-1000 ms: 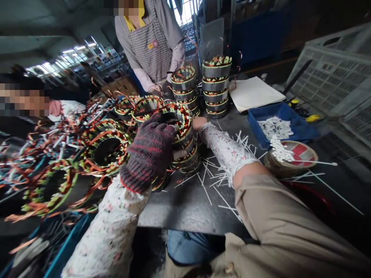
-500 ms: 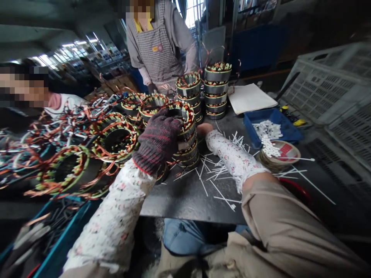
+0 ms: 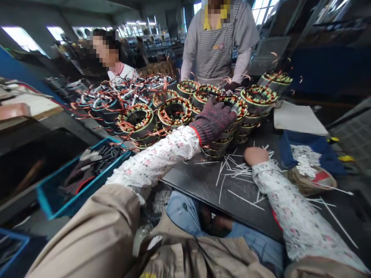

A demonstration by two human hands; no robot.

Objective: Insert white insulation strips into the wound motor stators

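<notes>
My left hand (image 3: 214, 117), in a dark knitted glove with red flecks, curls its fingers over the rim of a motor stator (image 3: 242, 110) on top of a stack. The stator is a ring with copper windings and pale yellow-green insulators; the glove covers part of it. My right hand (image 3: 256, 155), bare, is closed like a fist low over the table, beside scattered white sticks (image 3: 239, 170). Its fingertips are turned away, and whatever they hold is hidden. Several more stators (image 3: 174, 110) stand close to the left of my glove.
A co-worker in a checked apron (image 3: 214, 54) stands across the table. Another person (image 3: 123, 73) is at the far left. A blue tray (image 3: 285, 144), a round container with white pieces (image 3: 321, 179) and a white board (image 3: 300, 117) lie right; a teal crate (image 3: 55, 210) sits lower left.
The view has swung left, so the table appears farther right. My right hand has drawn back from the stator stack toward the white sticks. My left hand stays on the stack.
</notes>
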